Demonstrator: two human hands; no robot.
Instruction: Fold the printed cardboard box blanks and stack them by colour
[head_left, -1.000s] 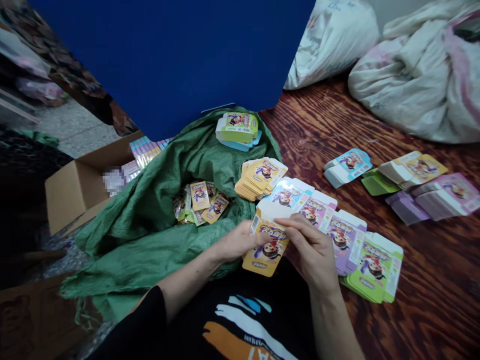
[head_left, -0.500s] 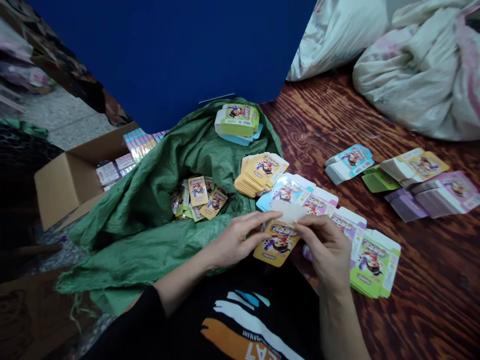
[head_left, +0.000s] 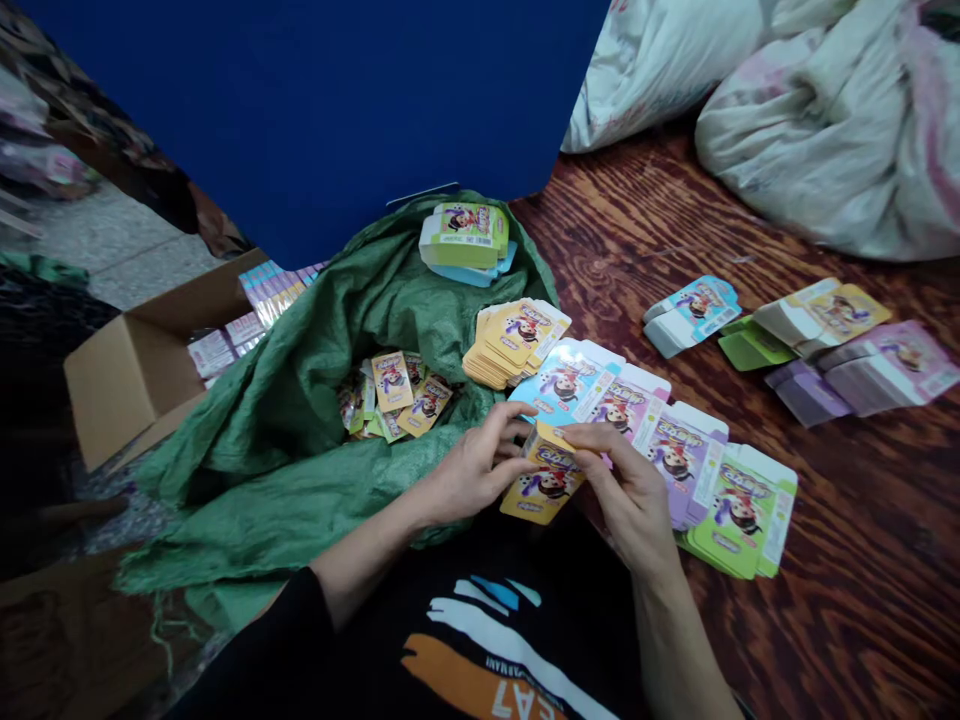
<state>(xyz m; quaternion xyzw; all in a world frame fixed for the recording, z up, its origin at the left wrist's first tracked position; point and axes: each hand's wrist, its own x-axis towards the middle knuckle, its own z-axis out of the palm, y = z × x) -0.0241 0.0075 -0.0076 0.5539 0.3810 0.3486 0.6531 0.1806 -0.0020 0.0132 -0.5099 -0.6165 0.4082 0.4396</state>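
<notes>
A small yellow box [head_left: 546,485] with a cartoon figure is held between both hands, its top end folded over. My left hand [head_left: 480,465] pinches its left side with thumb and fingers. The fingers of my right hand [head_left: 622,480] grip its upper right edge. Just beyond lie flat cartons in overlapping stacks: yellow [head_left: 517,335], blue [head_left: 566,382], pink [head_left: 621,405], purple [head_left: 682,460] and green [head_left: 742,515]. A pile of small packs [head_left: 394,390] rests in the green sack [head_left: 322,400].
Green and blue cartons [head_left: 469,235] sit on the sack's far side. More stacked cartons [head_left: 840,315] stand on the wooden table [head_left: 862,500]. A cardboard box [head_left: 109,390] is at left, white sacks [head_left: 832,140] at the back right, a blue panel [head_left: 337,100] ahead.
The raised white flap of the yellow box is now folded down. My right hand has moved slightly left and closer to my left hand. The view has shifted a little.
</notes>
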